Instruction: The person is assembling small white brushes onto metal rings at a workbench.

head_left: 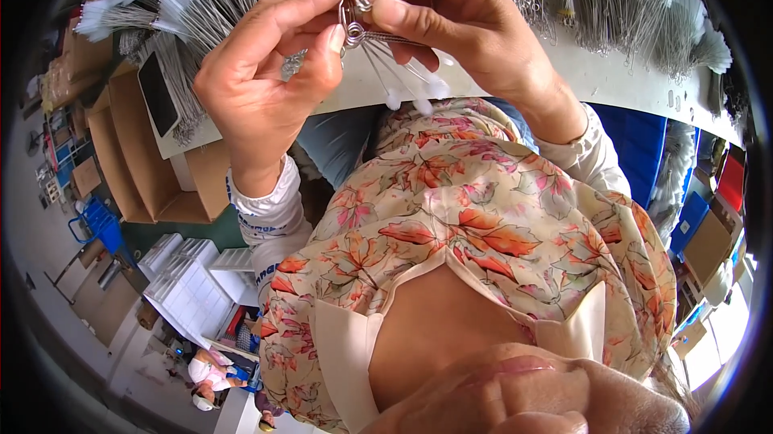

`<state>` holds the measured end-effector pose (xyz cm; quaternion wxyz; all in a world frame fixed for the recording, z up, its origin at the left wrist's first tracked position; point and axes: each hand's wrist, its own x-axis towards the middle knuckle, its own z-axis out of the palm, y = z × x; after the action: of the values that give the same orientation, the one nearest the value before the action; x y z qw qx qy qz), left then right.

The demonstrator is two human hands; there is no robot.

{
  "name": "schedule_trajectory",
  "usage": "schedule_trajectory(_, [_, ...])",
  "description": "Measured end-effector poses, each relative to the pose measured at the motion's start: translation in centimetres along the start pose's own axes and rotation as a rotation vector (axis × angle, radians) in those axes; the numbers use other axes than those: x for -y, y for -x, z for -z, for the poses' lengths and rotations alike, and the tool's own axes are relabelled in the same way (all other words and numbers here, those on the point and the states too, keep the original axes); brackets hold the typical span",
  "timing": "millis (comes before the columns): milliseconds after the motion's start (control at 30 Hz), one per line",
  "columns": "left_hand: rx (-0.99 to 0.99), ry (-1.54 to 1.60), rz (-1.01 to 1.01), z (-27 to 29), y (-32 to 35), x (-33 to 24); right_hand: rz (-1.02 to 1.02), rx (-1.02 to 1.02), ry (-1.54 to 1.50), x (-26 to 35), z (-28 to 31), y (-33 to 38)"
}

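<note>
Silver-coloured wire ring [344, 18], raised over the bench [354, 93] near its front edge, between both hands and about equally near each. Left hand [270, 72]: thumb and forefinger pinched on the ring's left side. Right hand [463, 27]: thumb and forefinger closed on a curled wire end [361, 2], just right of the ring's far end; whether these form one piece is too small to tell. Long axis of ring: roughly back edge to front edge. Looped brush stems [378, 36] meet its near end and fan rightward and frontward to white tips [436, 88]. Lettering: dark blue, partly legible, on the left cuff [270, 210]; no label discernible on the ring.
</note>
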<state>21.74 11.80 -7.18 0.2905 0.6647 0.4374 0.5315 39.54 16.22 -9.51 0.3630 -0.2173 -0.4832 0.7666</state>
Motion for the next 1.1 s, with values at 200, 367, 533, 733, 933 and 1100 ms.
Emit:
schedule_trajectory(200, [0.019, -0.019, -0.016, -0.3, -0.4, -0.1, -0.070, 0.037, 0.036, 0.6, 0.6, -0.5])
schedule_trajectory(367, [-0.012, -0.030, -0.056, -0.2, -0.2, 0.4, -0.093, 0.085, 0.083, 0.8, 1.0, -1.2])
schedule_trajectory(533, [-0.051, -0.050, -0.112, -0.1, 0.0, 0.3, -0.185, 0.050, 0.210, 1.9, 0.1, -0.9])
schedule_trajectory(733, [0.101, -0.294, -0.173, 2.0, -1.0, -0.5, -0.157, 0.104, 0.132, 1.5, 0.1, -1.0])
schedule_trajectory(933, [0.028, 0.571, 0.340, 2.2, -0.1, 0.3, -0.040, 0.086, 0.134, 0.7, -1.3, -0.8])
schedule_trajectory(1100, [0.098, 0.263, 0.381, 3.0, -0.1, -2.0, -0.038, 0.056, 0.149, 0.9, -1.4, -1.2])
